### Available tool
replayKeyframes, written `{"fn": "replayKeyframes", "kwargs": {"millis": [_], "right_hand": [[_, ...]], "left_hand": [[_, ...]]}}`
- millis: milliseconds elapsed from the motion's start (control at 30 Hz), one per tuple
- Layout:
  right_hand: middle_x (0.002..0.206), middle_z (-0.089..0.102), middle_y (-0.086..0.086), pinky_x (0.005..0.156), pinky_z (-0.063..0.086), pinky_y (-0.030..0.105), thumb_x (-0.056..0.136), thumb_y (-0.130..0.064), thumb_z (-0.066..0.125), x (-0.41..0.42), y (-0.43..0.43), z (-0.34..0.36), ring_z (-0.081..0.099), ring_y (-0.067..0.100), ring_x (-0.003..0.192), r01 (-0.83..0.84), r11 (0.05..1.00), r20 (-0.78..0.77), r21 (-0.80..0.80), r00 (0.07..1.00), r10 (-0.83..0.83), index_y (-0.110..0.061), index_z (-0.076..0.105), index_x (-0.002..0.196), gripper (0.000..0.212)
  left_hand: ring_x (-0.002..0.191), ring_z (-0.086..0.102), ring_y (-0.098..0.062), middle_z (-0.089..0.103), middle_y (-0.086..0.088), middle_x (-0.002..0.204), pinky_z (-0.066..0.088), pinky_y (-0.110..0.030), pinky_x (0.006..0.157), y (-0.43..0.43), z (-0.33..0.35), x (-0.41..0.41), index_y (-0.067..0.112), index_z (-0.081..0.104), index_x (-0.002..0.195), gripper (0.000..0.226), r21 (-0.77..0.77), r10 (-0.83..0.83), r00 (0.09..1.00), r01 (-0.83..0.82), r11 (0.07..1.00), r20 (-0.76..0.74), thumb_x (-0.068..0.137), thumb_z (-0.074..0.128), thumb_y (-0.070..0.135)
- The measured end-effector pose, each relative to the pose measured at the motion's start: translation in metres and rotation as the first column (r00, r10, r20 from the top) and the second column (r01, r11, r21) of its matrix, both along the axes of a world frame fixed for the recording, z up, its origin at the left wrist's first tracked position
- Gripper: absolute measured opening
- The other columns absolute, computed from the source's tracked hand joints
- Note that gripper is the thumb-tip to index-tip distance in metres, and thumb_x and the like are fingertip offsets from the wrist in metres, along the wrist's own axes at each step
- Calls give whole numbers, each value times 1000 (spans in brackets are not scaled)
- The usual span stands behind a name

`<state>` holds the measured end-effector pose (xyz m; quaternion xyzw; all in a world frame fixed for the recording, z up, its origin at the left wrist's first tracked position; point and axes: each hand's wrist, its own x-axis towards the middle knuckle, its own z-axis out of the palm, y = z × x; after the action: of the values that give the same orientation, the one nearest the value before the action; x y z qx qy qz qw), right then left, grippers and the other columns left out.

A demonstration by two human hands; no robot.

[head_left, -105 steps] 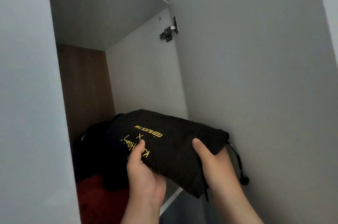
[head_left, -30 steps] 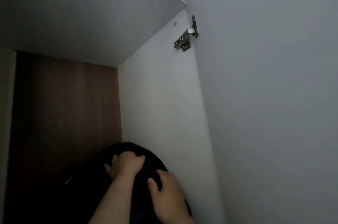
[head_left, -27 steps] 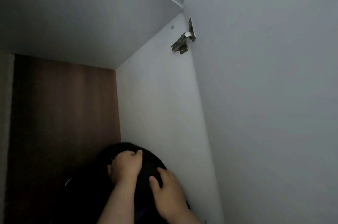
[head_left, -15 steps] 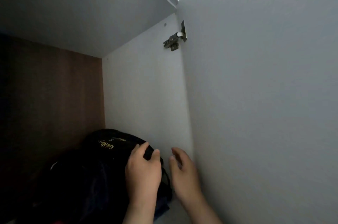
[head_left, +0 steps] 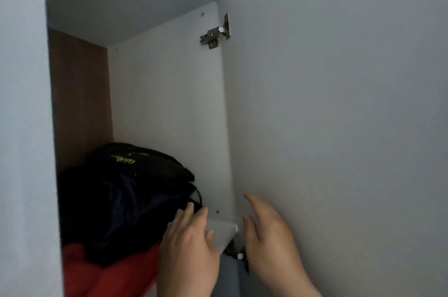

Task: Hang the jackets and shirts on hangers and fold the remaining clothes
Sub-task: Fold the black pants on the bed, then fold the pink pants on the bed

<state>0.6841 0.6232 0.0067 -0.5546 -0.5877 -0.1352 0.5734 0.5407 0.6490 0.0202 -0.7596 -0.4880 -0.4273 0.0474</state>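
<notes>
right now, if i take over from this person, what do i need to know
Left hand: open, straight fingers at the edge of the dark blue garment; it holds nothing.
Right hand: open and empty, beside the open cupboard door.
Things: the black bag with yellow print lies on top of the dark blue garment on the shelf; a red garment lies under them at the front.
Done: the bag is stowed on the shelf.
Left: the dark blue and red garments look bunched, not folded; no hangers are in view.
</notes>
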Motion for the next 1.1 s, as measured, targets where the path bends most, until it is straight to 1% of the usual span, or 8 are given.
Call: {"fn": "replayKeyframes", "kwargs": {"millis": [167, 300, 367, 467, 533, 733, 967, 1100], "right_hand": [[142, 51, -2, 105, 33, 18, 91, -10, 57, -16, -78, -33, 50, 18, 129, 192, 961, 140, -200, 976, -166, -20, 52, 138, 48], [116, 70, 6, 75, 57, 34, 67, 1, 81, -37, -155, -74, 71, 26, 96, 366, 901, 152, -232, 929, -338, -14, 70, 116, 53], [126, 65, -1, 88, 51, 28, 78, -6, 75, -43, -193, -95, 66, 21, 107, 398, 875, 152, -276, 917, -369, -21, 66, 124, 49], [143, 43, -21, 97, 19, 1, 96, -25, 51, -43, -253, -133, 41, 4, 131, 430, 810, 147, -398, 902, -406, -36, 45, 141, 47], [143, 40, -24, 96, 16, -2, 98, -26, 46, -34, -299, -150, 36, 0, 131, 481, 743, 103, -466, 863, -494, -36, 41, 142, 46], [143, 45, -16, 102, 28, 14, 96, -25, 50, -11, -432, -211, 43, 7, 129, 569, 487, 84, -663, 703, -707, -30, 44, 142, 47], [137, 55, -6, 105, 31, 18, 93, -25, 53, -1, -561, -282, 49, 13, 126, 556, 239, 50, -796, 454, -890, -26, 56, 132, 39], [139, 54, -8, 100, 38, 23, 95, -28, 51, -12, -617, -301, 51, 15, 124, 480, 152, 6, -864, 311, -951, -33, 49, 137, 43]], "left_hand": [[127, 53, -29, 53, -7, 141, 45, -40, 101, -41, -27, -13, 23, 63, 124, 51, 52, -131, 990, 133, 990, -55, 76, 76, 13], [138, 36, -19, 39, 4, 151, 29, -33, 110, -83, -64, -21, 29, 53, 135, 43, -33, -276, 961, 275, 961, -23, 92, 57, 26], [136, 37, -16, 36, 7, 152, 29, -29, 108, -108, -80, -24, 31, 50, 137, 42, -69, -328, 943, 324, 943, -51, 94, 52, 30], [132, 43, -17, 42, 6, 149, 33, -29, 105, -141, -106, -26, 29, 54, 134, 41, -190, -409, 910, 391, 901, -65, 93, 54, 30], [131, 47, -16, 47, 6, 146, 35, -29, 104, -162, -124, -21, 26, 59, 131, 39, -247, -497, 867, 476, 844, -28, 92, 58, 27], [128, 49, -13, 55, 9, 138, 34, -27, 103, -219, -189, 11, 23, 65, 123, 33, -429, -733, 680, 659, 618, -11, 89, 64, 24], [120, 54, -10, 59, 10, 130, 37, -23, 99, -288, -263, 66, 24, 70, 113, 27, -653, -902, 429, 672, 349, -41, 86, 68, 24], [123, 52, -8, 58, 7, 132, 29, -17, 103, -328, -286, 97, 26, 68, 115, 29, -738, -963, 265, 642, 208, -42, 86, 69, 27]]}}
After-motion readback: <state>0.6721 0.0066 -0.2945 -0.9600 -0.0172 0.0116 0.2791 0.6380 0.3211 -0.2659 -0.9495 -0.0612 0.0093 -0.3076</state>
